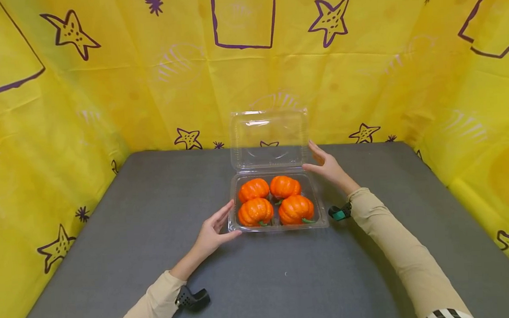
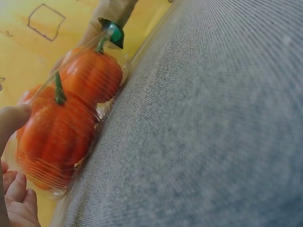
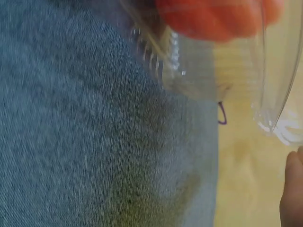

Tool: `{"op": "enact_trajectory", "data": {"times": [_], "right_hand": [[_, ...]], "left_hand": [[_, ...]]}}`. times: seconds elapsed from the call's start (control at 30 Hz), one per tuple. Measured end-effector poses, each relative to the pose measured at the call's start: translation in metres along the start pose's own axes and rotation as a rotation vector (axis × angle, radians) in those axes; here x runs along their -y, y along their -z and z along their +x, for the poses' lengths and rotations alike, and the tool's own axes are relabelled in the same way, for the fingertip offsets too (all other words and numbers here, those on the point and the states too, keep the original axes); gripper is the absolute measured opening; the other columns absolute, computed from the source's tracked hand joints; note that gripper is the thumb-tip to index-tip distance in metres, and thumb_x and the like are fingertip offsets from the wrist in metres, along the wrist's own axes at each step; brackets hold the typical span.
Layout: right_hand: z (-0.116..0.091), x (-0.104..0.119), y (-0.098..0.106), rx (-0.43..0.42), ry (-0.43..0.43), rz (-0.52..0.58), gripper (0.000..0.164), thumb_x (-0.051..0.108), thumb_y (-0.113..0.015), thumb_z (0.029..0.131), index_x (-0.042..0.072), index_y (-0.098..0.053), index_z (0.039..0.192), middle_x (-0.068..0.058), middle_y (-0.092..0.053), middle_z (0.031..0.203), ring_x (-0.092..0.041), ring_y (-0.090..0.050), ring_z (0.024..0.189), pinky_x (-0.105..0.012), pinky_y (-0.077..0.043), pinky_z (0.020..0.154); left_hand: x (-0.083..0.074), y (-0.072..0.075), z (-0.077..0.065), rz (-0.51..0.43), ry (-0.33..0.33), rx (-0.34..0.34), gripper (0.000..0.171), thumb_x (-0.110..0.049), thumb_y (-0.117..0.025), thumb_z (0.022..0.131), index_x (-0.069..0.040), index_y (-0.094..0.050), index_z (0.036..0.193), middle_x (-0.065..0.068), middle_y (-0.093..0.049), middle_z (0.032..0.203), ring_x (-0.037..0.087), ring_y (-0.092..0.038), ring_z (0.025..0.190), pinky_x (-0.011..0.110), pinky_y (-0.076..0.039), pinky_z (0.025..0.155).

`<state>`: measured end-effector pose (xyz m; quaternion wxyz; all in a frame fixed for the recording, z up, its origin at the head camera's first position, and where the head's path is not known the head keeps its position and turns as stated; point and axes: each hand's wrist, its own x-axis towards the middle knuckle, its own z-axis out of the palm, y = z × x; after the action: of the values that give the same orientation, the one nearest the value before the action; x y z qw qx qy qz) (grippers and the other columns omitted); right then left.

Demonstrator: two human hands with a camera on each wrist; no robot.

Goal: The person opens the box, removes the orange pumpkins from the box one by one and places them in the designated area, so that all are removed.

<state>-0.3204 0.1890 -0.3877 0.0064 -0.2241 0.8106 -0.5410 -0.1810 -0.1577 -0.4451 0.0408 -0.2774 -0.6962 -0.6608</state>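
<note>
A clear plastic clamshell container (image 1: 279, 228) sits on the table with its hinged lid (image 1: 268, 139) raised upright at the back. Several orange pumpkins (image 1: 296, 208) with green stems lie in its base in two rows. My left hand (image 1: 212, 231) rests at the front left corner, fingers extended along the left wall and thumb by the front edge. In the left wrist view its thumb (image 2: 16, 118) overlaps the rim beside a pumpkin (image 2: 57, 137). Fingers spread, my right hand (image 1: 329, 167) is beside the hinge and the lid's right edge. The right wrist view catches fingertips (image 3: 292, 170) close to a clear plastic corner.
The grey tabletop (image 1: 282, 282) extends around the container. Yellow cloth (image 1: 147, 88) printed with purple starfish hangs behind the table and along both sides. Straps with dark mounts (image 1: 192, 299) are worn on both wrists, over beige sleeves (image 1: 401, 247).
</note>
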Motion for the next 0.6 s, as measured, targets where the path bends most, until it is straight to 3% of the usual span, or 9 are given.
{"op": "enact_trajectory", "data": {"times": [0.17, 0.4, 0.6], "right_hand": [[-0.005, 0.009, -0.002, 0.020, -0.116, -0.084, 0.058, 0.019, -0.060, 0.087, -0.001, -0.034, 0.136, -0.009, -0.015, 0.147, -0.033, -0.025, 0.127, -0.044, -0.025, 0.100], [-0.014, 0.033, -0.009, 0.027, -0.131, -0.145, 0.052, 0.012, -0.053, 0.090, -0.008, -0.033, 0.133, -0.021, -0.016, 0.144, -0.040, -0.025, 0.125, -0.050, -0.023, 0.099], [-0.007, 0.012, -0.004, 0.027, -0.144, -0.143, 0.054, 0.019, -0.055, 0.090, -0.006, -0.035, 0.133, -0.017, -0.020, 0.144, -0.037, -0.028, 0.125, -0.047, -0.024, 0.100]], "left_hand": [[0.001, 0.000, -0.001, -0.002, 0.000, 0.001, 0.072, 0.018, -0.067, 0.068, 0.015, -0.032, 0.130, 0.029, -0.031, 0.134, 0.036, -0.028, 0.124, 0.030, -0.025, 0.098], [0.001, -0.001, -0.002, 0.001, 0.015, -0.012, 0.071, 0.015, -0.069, 0.068, 0.013, -0.034, 0.130, 0.026, -0.032, 0.135, 0.034, -0.030, 0.124, 0.031, -0.026, 0.098], [0.002, -0.001, -0.001, 0.011, 0.007, -0.015, 0.071, 0.016, -0.069, 0.067, 0.014, -0.035, 0.129, 0.026, -0.033, 0.134, 0.035, -0.030, 0.123, 0.031, -0.026, 0.097]]}}
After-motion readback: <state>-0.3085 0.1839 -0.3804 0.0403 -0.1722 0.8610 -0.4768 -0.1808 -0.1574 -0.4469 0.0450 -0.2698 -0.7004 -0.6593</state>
